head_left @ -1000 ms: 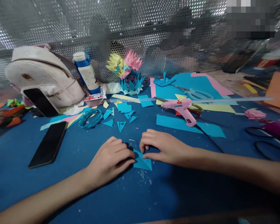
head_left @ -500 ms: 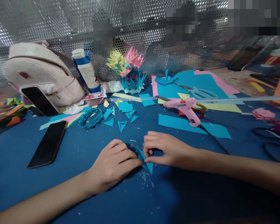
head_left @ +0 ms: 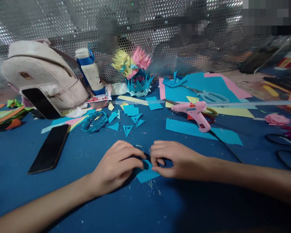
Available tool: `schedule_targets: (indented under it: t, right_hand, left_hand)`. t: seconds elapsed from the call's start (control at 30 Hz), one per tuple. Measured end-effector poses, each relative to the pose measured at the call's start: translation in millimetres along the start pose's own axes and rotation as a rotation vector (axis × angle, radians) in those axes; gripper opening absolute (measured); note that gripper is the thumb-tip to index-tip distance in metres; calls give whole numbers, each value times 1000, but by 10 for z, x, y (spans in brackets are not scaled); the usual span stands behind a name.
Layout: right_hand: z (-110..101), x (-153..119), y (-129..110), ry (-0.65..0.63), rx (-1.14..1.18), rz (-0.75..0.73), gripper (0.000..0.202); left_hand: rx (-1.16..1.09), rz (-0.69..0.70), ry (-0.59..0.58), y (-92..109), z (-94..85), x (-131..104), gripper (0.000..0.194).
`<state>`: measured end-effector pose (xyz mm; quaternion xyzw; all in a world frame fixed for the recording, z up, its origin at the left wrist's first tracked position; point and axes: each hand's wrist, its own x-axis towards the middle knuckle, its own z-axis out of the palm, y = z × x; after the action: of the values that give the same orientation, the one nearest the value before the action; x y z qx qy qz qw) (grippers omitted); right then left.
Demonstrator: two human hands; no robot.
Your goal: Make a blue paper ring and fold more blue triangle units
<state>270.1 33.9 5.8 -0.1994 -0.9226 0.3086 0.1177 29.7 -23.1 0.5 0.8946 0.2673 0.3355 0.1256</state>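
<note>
While your left hand (head_left: 115, 165), fingers slightly spread, and right hand (head_left: 176, 160), fingers curled, pinch unclear, meet at the small, flat blue paper piece (head_left: 146, 175), align edges before creasing.

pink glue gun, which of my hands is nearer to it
Right. The right hand is just below and a little left of the pink glue gun, not touching it; the left hand is farther off to the left, beyond the right one.
</note>
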Motion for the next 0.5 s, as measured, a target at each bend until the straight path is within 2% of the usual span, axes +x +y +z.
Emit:
schedule_targets:
  t: [0.1,0.27,0.4,0.5]
  right_hand:
    - [30,-6,21,80,-55,81,18]
    - [54,-32,17,118,-113,189,26]
    - [70,-61,-17,149,-75,152,27]
    - [69,-65,-15,136,-30,74,29]
  left_hand:
    - [95,65,-2,65,-8,-22,35]
    - [372,222,-131,282,68,-81,40]
    - [475,230,-205,402,129,-146,42]
    - [495,232,-204,416,123,-171,43]
